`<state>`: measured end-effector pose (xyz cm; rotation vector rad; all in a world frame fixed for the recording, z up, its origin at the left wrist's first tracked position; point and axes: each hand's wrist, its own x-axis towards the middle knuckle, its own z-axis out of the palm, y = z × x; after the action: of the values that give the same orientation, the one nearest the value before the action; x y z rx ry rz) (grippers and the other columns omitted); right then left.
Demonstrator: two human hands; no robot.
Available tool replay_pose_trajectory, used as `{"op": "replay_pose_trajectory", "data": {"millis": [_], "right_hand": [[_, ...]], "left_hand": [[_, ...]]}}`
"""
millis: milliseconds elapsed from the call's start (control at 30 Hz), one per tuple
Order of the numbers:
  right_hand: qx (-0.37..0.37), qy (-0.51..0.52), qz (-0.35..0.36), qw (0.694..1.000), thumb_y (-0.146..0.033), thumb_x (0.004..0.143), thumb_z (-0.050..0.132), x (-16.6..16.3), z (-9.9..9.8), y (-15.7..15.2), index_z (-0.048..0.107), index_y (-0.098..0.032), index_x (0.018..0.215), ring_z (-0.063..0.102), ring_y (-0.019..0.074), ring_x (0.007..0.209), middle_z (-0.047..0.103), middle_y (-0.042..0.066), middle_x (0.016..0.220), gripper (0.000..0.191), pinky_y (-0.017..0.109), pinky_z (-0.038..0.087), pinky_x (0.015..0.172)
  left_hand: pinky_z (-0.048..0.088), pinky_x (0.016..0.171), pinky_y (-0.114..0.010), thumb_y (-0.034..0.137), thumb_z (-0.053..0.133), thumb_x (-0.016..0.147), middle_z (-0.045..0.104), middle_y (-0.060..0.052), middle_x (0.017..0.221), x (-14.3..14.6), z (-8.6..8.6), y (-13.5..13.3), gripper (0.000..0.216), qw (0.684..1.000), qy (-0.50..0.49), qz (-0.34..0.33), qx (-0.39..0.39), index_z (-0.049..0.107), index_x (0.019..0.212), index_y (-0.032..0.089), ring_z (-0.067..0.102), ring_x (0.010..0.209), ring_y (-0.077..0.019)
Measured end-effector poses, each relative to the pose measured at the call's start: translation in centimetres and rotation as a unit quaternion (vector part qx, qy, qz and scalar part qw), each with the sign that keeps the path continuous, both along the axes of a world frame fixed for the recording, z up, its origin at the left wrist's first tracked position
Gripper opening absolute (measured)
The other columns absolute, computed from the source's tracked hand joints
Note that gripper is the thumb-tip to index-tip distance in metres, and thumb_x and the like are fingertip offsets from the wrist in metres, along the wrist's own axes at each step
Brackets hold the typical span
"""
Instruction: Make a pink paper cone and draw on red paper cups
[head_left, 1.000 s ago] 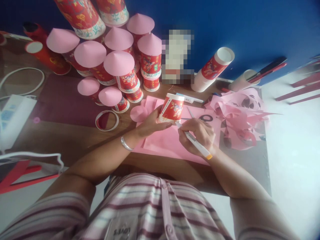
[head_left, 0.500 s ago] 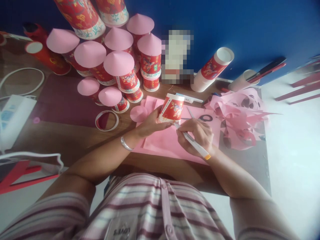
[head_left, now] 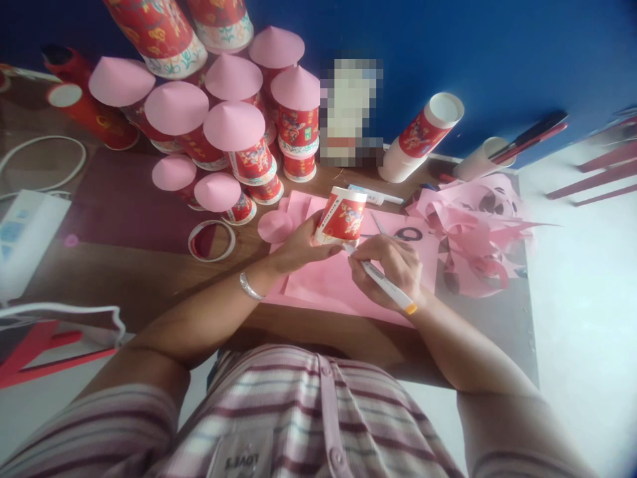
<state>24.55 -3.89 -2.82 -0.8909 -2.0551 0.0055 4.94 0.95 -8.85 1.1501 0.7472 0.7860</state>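
Observation:
My left hand (head_left: 304, 247) is closed round a red and white paper cup (head_left: 345, 218) with a printed picture, held tilted above pink paper sheets (head_left: 318, 282). In my right hand (head_left: 391, 265) is a white marker pen (head_left: 384, 283) with an orange-yellow end, its tip at the white band along the cup's lower edge. Faint yellow lines show on that band near my left fingers. Behind my right hand lies a pair of scissors (head_left: 409, 234) with dark handles, partly hidden. A small pink paper cone (head_left: 275, 226) rests beside my left hand.
Several stacked red cups with pink cone tops (head_left: 235, 126) stand at the back left. A paper ring (head_left: 212, 240) lies near my left forearm. Pink paper scraps (head_left: 472, 239) pile up at right, before a pen holder (head_left: 480, 159). More cups (head_left: 421, 139) lean by the blue wall.
The marker tip has shifted very slightly left along the cup's lower band. Both hands keep their hold, and the whole view has moved a little.

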Motion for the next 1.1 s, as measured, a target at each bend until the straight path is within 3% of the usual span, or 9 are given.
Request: {"op": "replay_pose_trajectory", "data": {"millis": [433, 900, 1100], "right_hand": [[0.004, 0.005, -0.013, 1.0, -0.008, 0.089, 0.064, 0.09, -0.06, 0.13, 0.053, -0.025, 0.093, 0.062, 0.0123, 0.055, 0.065, -0.004, 0.069, 0.02, 0.025, 0.048, 0.051], [0.013, -0.012, -0.039, 0.999, -0.008, 0.089, 0.063, 0.1, 0.19, -0.02, 0.051, -0.025, 0.091, 0.059, 0.0117, 0.053, 0.062, -0.006, 0.065, 0.02, 0.025, 0.046, 0.049], [0.007, -0.013, -0.036, 0.999, -0.008, 0.088, 0.062, 0.14, 0.27, -0.1, 0.051, -0.025, 0.09, 0.059, 0.0114, 0.054, 0.062, -0.005, 0.066, 0.02, 0.025, 0.047, 0.05]], "left_hand": [[0.052, 0.104, -0.052, 0.046, 0.09, 0.074, 0.07, -0.013, 0.127, 0.14, 0.53, 0.01, 0.07, 1.0, -0.003, -0.01, 0.0, 0.057, 0.13, 0.02, 0.066, 0.122, -0.0349], [0.048, 0.11, -0.058, 0.042, 0.087, 0.078, 0.068, -0.012, 0.133, -0.01, -0.08, 0.1, 0.063, 1.0, -0.019, -0.01, 0.017, 0.06, 0.131, 0.022, 0.063, 0.128, -0.0346], [0.052, 0.107, -0.051, 0.044, 0.089, 0.076, 0.069, -0.013, 0.132, 0.01, 0.18, 0.12, 0.067, 1.0, -0.01, -0.007, 0.006, 0.058, 0.131, 0.02, 0.065, 0.126, -0.0338]]}}
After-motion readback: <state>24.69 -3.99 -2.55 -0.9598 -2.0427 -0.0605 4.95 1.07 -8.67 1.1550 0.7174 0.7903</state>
